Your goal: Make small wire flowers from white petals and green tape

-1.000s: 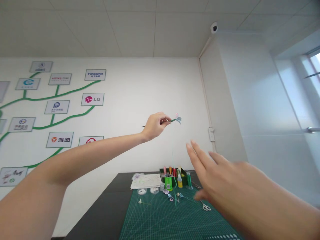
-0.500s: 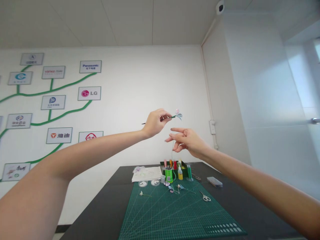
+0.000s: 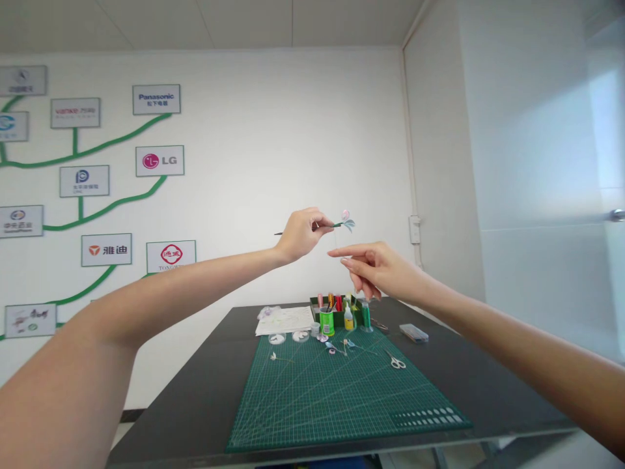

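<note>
My left hand [image 3: 301, 233] is raised in front of the wall, pinching a small artificial flower [image 3: 346, 218] by its thin stem. One rounded petal is pink and the leaf-like parts are pale blue-green. Green wrapping shows on the stem near the petals, and a dark pointed end sticks out behind the hand. A faint thread [image 3: 336, 240] hangs from the stem toward my right hand [image 3: 368, 264], lower and to the right. That hand has its index finger stretched out, the thumb close under it and the other fingers curled; the thread seems to run through them.
On the black table [image 3: 195, 391] lies a green cutting mat [image 3: 312, 397] with scissors [image 3: 395, 360] and several small flower pieces [image 3: 332, 350]. Behind are a green cup [image 3: 327, 322], a glue bottle [image 3: 348, 318], a box of thread spools [image 3: 312, 303], papers [image 3: 283, 320] and a clear case [image 3: 414, 333].
The view has tilted down and turned slightly right. My right hand's index finger has straightened and its other fingers have curled in below. My left hand keeps its pinch on the flower.
</note>
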Available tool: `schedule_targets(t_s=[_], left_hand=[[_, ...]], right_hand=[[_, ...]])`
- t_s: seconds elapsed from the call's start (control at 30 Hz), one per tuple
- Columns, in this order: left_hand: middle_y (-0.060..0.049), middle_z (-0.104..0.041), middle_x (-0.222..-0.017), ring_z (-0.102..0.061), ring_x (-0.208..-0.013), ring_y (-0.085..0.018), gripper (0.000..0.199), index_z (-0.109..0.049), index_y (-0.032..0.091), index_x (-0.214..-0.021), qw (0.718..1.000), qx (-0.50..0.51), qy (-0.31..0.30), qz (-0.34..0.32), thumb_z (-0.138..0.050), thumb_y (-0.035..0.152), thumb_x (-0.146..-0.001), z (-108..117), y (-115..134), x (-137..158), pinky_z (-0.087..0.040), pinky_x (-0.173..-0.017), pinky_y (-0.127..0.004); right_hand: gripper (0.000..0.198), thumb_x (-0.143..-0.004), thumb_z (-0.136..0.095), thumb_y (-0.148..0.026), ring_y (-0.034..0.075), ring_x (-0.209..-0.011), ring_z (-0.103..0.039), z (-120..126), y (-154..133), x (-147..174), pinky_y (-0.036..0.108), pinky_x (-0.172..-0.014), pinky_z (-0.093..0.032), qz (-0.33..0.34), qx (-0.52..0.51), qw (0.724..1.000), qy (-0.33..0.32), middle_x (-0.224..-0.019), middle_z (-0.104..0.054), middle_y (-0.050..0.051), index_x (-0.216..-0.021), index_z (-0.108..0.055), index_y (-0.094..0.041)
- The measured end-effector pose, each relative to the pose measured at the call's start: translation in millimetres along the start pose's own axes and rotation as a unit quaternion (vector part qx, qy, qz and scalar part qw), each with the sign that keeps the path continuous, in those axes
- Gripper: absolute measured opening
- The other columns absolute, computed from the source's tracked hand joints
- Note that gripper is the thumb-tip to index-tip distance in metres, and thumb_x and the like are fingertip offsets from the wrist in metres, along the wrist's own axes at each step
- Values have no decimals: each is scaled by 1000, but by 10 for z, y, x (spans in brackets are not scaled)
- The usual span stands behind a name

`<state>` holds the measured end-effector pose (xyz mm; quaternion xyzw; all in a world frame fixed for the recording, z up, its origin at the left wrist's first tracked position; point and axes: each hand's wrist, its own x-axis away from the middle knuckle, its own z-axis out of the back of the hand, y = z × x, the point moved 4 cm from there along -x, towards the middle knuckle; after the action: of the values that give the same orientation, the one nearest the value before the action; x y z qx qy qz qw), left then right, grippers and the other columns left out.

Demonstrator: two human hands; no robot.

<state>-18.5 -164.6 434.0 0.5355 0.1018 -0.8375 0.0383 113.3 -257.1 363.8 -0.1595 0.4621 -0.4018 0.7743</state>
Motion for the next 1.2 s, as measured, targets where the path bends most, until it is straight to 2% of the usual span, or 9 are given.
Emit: schedule_targets(t_s=[0.27, 0.4, 0.53, 0.67, 0.87, 0.93, 1.03, 1.1, 1.2], left_hand=[[-3, -69, -76, -60, -68, -12, 4, -74, 18, -80, 998, 27, -60, 25, -71, 20, -81, -173, -116, 392, -47, -67, -27], [-4, -70, -79, -59, -69, -12, 5, -74, 19, -82, 994, 52, -90, 44, -70, 22, -82, -219, -85, 590, -47, -66, -27], [-3, -69, -78, -59, -69, -12, 5, -74, 19, -81, 989, 82, -103, 65, -70, 22, -82, -263, -76, 756, -47, -66, -27], [-4, -69, -78, -59, -70, -12, 6, -74, 19, -81, 985, 102, -114, 85, -70, 24, -82, -354, -137, 902, -47, -66, -27], [-4, -69, -81, -62, -70, -13, 8, -72, 20, -80, 982, 113, -82, 128, -68, 27, -84, -527, -374, 1110, -49, -66, -29], [-4, -69, -81, -63, -71, -13, 10, -71, 20, -79, 981, 112, -58, 149, -68, 27, -84, -582, -469, 1196, -49, -66, -29], [-4, -68, -78, -62, -70, -13, 9, -70, 19, -79, 975, 126, -23, 179, -69, 26, -83, -663, -586, 1344, -49, -65, -29], [-3, -68, -76, -61, -68, -12, 6, -71, 19, -87, 969, 143, -4, 202, -70, 24, -82, -716, -633, 1449, -49, -65, -29], [-3, -67, -76, -59, -67, -11, 15, -73, 21, -96, 960, 150, 13, 234, -70, 20, -81, -789, -648, 1591, -49, -64, -28]], right_hand=[[30, -94, -52, -26, 5, -39, -44, 364, -227, -217, 20, -42, -34, 150, 146, 978, -1, -49, -49, -6, -117, -69, -15], [27, -95, -52, -26, 5, -42, -38, 478, -129, -459, 22, -44, -29, 190, 190, 963, -10, -49, -42, -6, -113, -71, -15], [26, -95, -54, -27, 6, -44, -31, 468, 117, -696, 23, -45, -25, 211, 195, 957, -45, -49, -39, -7, -110, -71, -14], [26, -94, -55, -27, 6, -46, -30, 346, 500, -860, 22, -46, -25, 187, 175, 963, -79, -50, -39, -7, -108, -72, -14], [28, -91, -55, -31, 8, -50, -37, 122, 1307, -903, 22, -48, -29, 109, 102, 987, -57, -53, -44, -5, -105, -73, -16], [29, -90, -56, -33, 8, -49, -36, 26, 1607, -857, 22, -47, -27, 82, 68, 993, -45, -54, -46, -5, -105, -73, -16], [37, -89, -56, -42, 7, -44, -33, -170, 1981, -717, 22, -45, -25, 42, -4, 998, -50, -49, -40, -7, -106, -71, -13], [39, -91, -54, -44, 8, -44, -34, -320, 2133, -577, 22, -47, -27, 21, -35, 997, -62, -49, -40, -7, -111, -68, -14], [39, -94, -50, -43, 8, -44, -35, -519, 2229, -331, 23, -48, -29, 5, -70, 996, -60, -48, -39, -8, -114, -67, -14]])
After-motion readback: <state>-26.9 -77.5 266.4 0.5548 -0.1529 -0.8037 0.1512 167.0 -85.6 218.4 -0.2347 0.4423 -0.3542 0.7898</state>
